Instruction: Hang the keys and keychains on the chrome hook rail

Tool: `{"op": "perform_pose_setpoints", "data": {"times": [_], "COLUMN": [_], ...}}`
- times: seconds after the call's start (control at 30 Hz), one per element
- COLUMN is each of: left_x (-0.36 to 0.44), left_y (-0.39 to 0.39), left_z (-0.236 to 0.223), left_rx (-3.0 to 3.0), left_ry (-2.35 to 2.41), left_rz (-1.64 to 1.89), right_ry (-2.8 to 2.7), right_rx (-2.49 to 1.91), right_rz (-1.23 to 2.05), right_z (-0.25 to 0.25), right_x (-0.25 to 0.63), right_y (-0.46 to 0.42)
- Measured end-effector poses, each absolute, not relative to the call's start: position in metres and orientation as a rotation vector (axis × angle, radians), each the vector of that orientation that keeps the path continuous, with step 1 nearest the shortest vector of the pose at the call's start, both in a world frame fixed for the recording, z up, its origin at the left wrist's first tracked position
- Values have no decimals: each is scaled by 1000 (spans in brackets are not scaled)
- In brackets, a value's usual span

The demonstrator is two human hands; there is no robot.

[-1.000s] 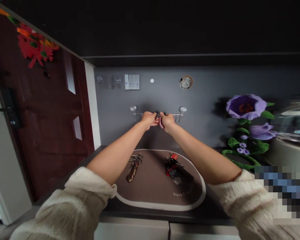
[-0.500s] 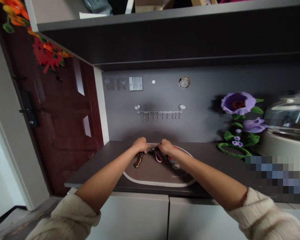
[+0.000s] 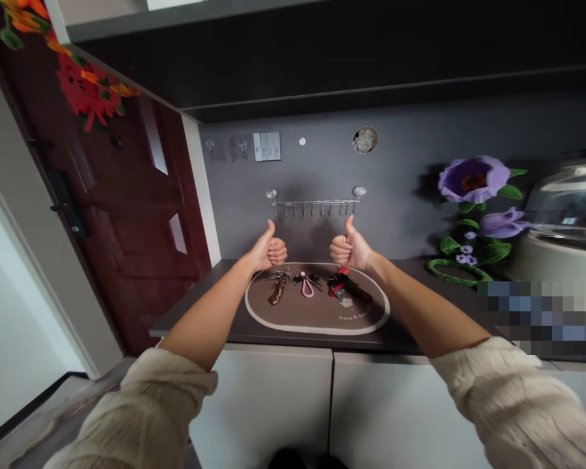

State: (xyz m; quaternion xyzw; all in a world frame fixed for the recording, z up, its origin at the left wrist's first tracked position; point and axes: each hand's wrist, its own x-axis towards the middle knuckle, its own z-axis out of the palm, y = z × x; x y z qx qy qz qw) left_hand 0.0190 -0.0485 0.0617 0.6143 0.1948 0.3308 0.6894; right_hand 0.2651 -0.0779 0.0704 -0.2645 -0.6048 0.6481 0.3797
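Note:
My left hand is raised above the mat's left end, fingers curled into a fist and thumb pointing up. Mirroring it over the right end, my right hand is closed the same way, and nothing shows in either. Below them on the brown oval mat lie three bunches of keys. One has a brown patterned fob on the left. In the middle is a bunch with a pink loop strap. The right bunch has a dark fob with red and grey pieces.
A clear hook rail is fixed to the grey back wall. Purple fabric flowers and a glass-lidded pale appliance stand on the right. A dark shelf overhangs the counter; a red-brown door is left.
The bunch with the pink strap has come down from the hook rail to the mat and been let go. Both hands then lifted from the mat into thumbs-up fists.

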Motion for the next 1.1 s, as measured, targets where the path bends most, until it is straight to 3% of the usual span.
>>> {"op": "perform_pose_setpoints", "data": {"times": [0.17, 0.43, 0.83, 1.1], "left_x": [12, 10, 14, 9], "left_y": [-39, -31, 1, 12], "left_z": [32, 52, 13, -11], "left_rx": [1283, 1410, 1764, 2081], "left_ry": [458, 561, 1153, 1183], "left_rz": [670, 785, 1380, 1100], "right_ry": [-1422, -1512, -1554, -1871], "right_rx": [-687, -812, -1233, -1448], "right_rz": [1756, 1612, 897, 471], "right_z": [38, 56, 30, -2], "right_x": [271, 248, 188, 176], "right_y": [-76, -65, -26, -12]}}
